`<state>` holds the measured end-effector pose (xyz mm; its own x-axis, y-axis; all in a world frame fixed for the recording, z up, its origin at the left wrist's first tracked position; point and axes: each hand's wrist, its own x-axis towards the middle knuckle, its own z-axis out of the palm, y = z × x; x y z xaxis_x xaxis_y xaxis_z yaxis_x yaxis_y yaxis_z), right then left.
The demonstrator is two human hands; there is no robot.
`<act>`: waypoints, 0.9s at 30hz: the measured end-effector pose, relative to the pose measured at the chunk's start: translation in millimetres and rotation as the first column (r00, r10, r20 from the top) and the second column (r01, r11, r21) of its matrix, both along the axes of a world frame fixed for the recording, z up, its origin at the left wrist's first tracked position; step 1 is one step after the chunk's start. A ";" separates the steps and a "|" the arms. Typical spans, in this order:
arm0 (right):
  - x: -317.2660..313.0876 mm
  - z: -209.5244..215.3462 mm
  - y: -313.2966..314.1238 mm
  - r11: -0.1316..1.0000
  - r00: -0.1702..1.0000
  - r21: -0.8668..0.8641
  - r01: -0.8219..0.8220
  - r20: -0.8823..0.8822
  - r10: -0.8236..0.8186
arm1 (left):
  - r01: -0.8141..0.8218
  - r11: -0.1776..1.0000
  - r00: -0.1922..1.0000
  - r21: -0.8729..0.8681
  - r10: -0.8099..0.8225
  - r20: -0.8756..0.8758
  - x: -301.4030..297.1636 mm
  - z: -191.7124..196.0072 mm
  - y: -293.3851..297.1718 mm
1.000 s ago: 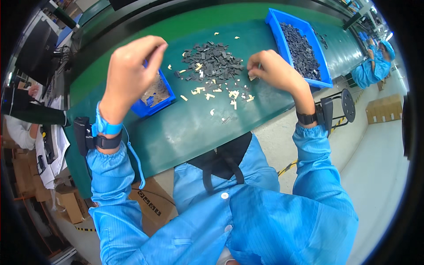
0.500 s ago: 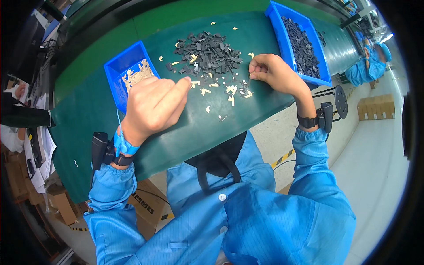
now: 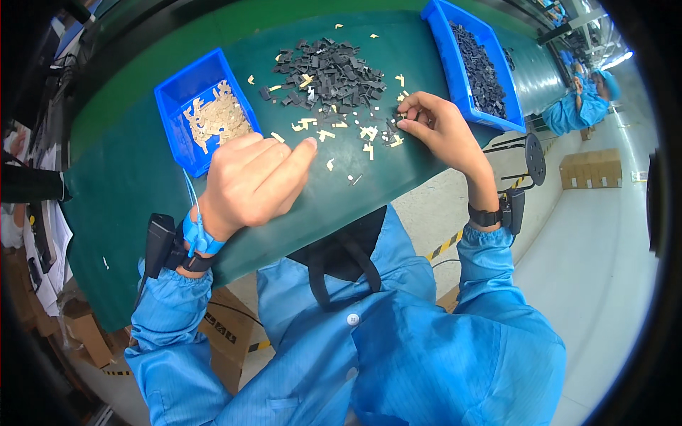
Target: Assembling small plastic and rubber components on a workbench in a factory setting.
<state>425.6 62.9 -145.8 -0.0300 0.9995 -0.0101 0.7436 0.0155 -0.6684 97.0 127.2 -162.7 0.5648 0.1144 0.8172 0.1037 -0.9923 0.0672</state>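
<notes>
Nearest, the blue coat (image 3: 369, 341) fills the lower part of the view, both sleeves reaching up to a green table (image 3: 128, 192). On the left wrist sit a blue strap (image 3: 201, 238) with a thin cord and a dark band (image 3: 165, 245) behind it; the right wrist wears a black band (image 3: 490, 213) too.

The left hand (image 3: 252, 184) lies over the near part of the table, palm down, fingers loosely together and stretched toward the middle. Whether it holds anything I cannot tell (the palm is hidden). Its fingertip comes close to a few stray cream bits (image 3: 334, 145) scattered on the green surface.

The right hand (image 3: 440, 128) is further right, at the edge of the scatter, thumb and forefinger pinched narrow on a small cream piece (image 3: 402, 113), other fingers curled. Several more cream and dark pieces lie just beside it.

Beyond the hands, a loose heap of dark parts (image 3: 330, 71) covers the middle of the table, with cream bits mixed along its near edge. Left of it, just past the left hand, stands a small blue bin (image 3: 174, 96) holding cream pieces. At the far right stands a long blue bin (image 3: 455, 64) full of dark parts.

Farther off on the right, a round black stool (image 3: 534, 157) stands by the table edge, cardboard boxes (image 3: 590, 167) rest on the pale floor, and another person (image 3: 579, 106) in blue works at a distance.
</notes>
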 end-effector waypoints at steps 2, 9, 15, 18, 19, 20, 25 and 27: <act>-0.5 -2.1 -1.4 0.999 0.998 -0.004 0.050 -0.035 -0.050 | 0.011 1.000 1.000 -0.006 -0.011 -0.001 0.8 1.8 -0.4; 3.8 -1.3 6.2 0.998 0.999 -0.025 -0.049 0.000 0.049 | 0.030 0.999 0.999 -0.019 -0.029 0.024 3.3 -1.0 -2.2; 7.2 5.9 17.0 0.987 0.995 -0.131 -0.096 0.016 0.099 | 0.030 0.999 0.999 -0.030 -0.030 0.020 2.7 0.8 -1.5; 8.4 9.0 20.9 0.985 0.991 -0.123 -0.124 0.029 0.129 | 0.038 0.998 0.999 -0.045 -0.037 0.034 3.7 -2.0 -1.4; 8.8 11.2 21.9 0.985 0.989 -0.121 -0.126 0.058 0.134 | 0.036 0.998 0.999 -0.047 -0.035 0.033 4.2 -2.4 -1.1; 10.0 11.9 22.7 0.985 0.986 -0.119 -0.128 0.088 0.139 | 0.039 0.998 0.999 -0.042 -0.037 0.040 4.8 -2.6 -0.9; 8.1 8.5 20.4 0.992 0.994 -0.084 -0.092 -0.059 0.087 | 0.035 0.998 0.998 -0.045 -0.033 0.048 4.5 -4.8 -0.1; 9.6 1.3 18.7 0.999 0.995 0.019 -0.046 -0.086 0.048 | 0.041 0.998 0.998 -0.055 -0.038 0.054 4.1 -5.9 0.7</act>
<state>435.2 81.5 -144.4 -0.0771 0.9970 0.0117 0.6810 0.0612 -0.7297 101.1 127.9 -168.7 0.5259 0.1393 0.8390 0.0591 -0.9901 0.1274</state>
